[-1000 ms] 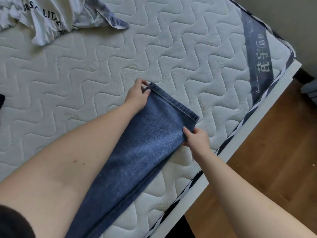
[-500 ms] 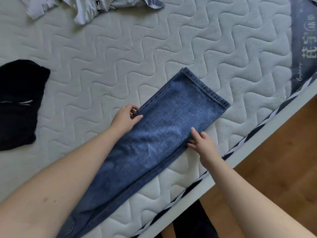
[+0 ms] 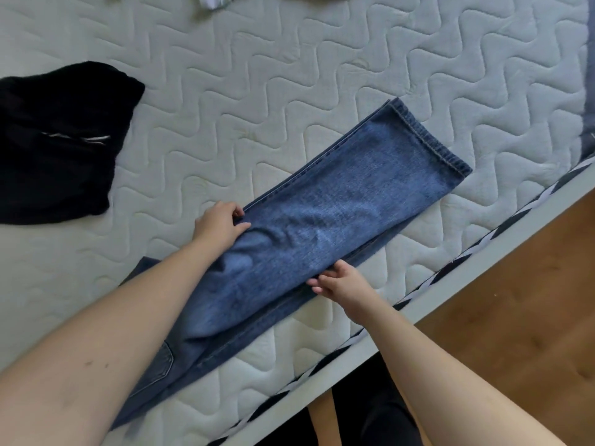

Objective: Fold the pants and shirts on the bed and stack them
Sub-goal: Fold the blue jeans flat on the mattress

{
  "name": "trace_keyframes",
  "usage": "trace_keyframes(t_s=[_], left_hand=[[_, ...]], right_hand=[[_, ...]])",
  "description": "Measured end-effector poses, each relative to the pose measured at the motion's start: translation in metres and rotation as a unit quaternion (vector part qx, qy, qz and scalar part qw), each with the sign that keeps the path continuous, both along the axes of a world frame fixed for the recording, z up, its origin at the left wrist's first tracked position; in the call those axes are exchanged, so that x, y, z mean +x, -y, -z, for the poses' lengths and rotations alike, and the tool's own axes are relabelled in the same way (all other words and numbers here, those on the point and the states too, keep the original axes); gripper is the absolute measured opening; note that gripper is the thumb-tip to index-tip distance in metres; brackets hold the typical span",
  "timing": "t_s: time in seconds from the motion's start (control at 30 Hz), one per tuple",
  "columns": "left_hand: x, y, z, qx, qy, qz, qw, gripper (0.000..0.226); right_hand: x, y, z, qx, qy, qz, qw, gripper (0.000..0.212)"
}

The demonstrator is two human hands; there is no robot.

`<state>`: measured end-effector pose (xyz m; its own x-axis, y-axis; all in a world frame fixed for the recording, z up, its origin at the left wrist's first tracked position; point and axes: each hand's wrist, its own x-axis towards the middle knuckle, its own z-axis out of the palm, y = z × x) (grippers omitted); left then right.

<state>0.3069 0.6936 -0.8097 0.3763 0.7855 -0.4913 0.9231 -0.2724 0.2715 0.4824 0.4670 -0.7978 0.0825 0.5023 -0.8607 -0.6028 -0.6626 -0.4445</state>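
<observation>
Blue jeans (image 3: 338, 204) lie lengthwise on the quilted white mattress (image 3: 257, 91), legs laid one on the other, hems pointing to the upper right. My left hand (image 3: 219, 225) pinches the far seam edge about midway along the leg. My right hand (image 3: 341, 281) grips the near edge opposite it, fingers curled under the denim. The waist end, with a back pocket showing, runs under my left forearm. A black garment (image 3: 58, 143) lies crumpled at the left. A scrap of white shirt (image 3: 214, 0) shows at the top edge.
The mattress edge with its black-and-white piping (image 3: 450, 259) and the white bed frame run diagonally at the lower right. Beyond them is wooden floor (image 3: 515, 317). My dark-clothed legs stand at the bottom beside the bed.
Both hands have slid from the hems down the legs toward the waist, now gripping the middle. The view has shifted left, bringing in the black garment and losing most of the white shirt.
</observation>
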Motion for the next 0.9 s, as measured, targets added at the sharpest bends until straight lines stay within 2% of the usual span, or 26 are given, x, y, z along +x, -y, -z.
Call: trace_keyframes(t_s=[0.23, 0.37, 0.5, 0.67, 0.8, 0.9], left_hand=[[-0.023, 0.012, -0.004, 0.027, -0.032, -0.019, 0.999, 0.035], [-0.03, 0.016, -0.002, 0.055, -0.071, 0.001, 0.996, 0.024], [-0.032, 0.017, -0.003, 0.079, -0.044, -0.024, 0.996, 0.015], [-0.032, 0.013, -0.002, 0.097, -0.032, -0.026, 0.994, 0.015], [-0.033, 0.019, -0.002, 0.1, 0.008, -0.04, 0.994, 0.019], [-0.045, 0.025, -0.003, 0.099, 0.047, -0.01, 0.994, 0.023]], right_hand=[[-0.03, -0.011, -0.002, -0.012, 0.069, 0.059, 0.996, 0.014], [-0.032, -0.023, -0.002, -0.036, 0.083, 0.051, 0.995, 0.01], [-0.028, -0.023, -0.004, -0.042, 0.11, 0.028, 0.993, 0.012], [-0.015, -0.001, -0.013, -0.053, 0.155, -0.041, 0.986, 0.014], [-0.023, 0.012, -0.011, -0.089, 0.15, -0.046, 0.984, 0.02], [-0.04, 0.011, -0.006, -0.105, 0.115, -0.083, 0.984, 0.025]])
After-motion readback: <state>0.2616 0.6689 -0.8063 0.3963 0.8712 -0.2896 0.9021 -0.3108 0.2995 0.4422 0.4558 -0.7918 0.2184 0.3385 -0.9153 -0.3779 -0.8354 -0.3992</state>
